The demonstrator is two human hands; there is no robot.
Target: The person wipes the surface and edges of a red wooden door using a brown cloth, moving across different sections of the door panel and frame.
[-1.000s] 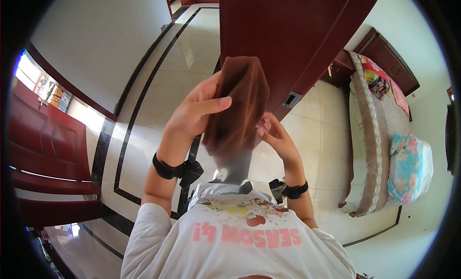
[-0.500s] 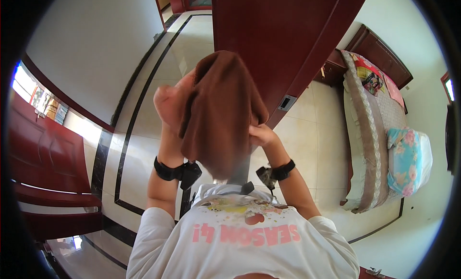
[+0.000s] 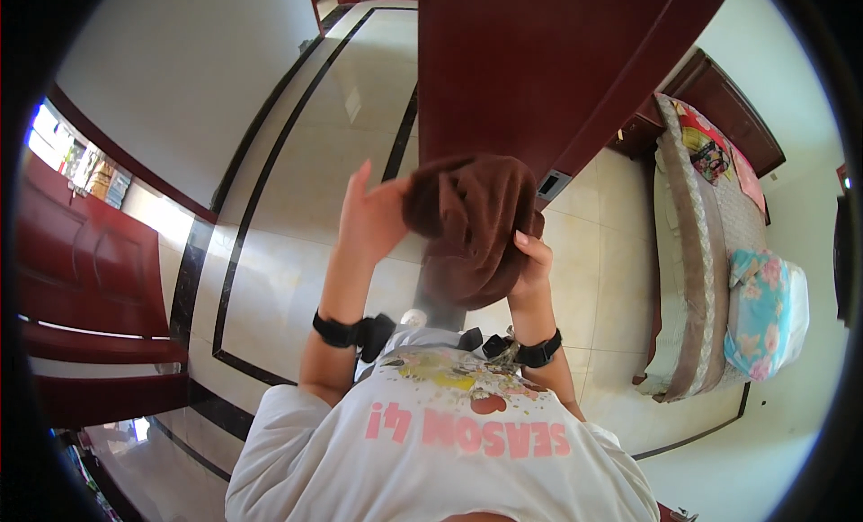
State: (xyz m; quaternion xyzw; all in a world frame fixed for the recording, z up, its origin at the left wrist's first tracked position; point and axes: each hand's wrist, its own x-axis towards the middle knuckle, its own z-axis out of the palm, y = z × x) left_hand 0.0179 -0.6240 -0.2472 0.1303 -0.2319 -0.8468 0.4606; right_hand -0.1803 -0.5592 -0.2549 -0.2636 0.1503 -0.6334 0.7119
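A dark brown cloth [image 3: 472, 221], soft and bunched in folds, hangs in the air before me, in front of the door. On its right edge my right hand [image 3: 533, 259] is closed, thumb pressed on top of the fabric. My left hand [image 3: 376, 214] is at the cloth's left side, open, with the thumb stretched up and away. Its other fingers reach to the fabric and are partly hidden by it. Black bands with small dark devices circle both wrists.
A dark red door [image 3: 512, 63] stands just ahead, its metal latch plate [image 3: 552, 185] near the cloth. To the right is a bed [image 3: 697, 270] with a blue floral bundle [image 3: 764, 315]. Another red door [image 3: 94, 252] is at the left. The tiled floor [image 3: 306, 189] has black border strips.
The cloth has come down and gathered from a long hanging drape into a bunch. My left hand has moved right, its thumb now stretched up; my right hand has shifted slightly right.
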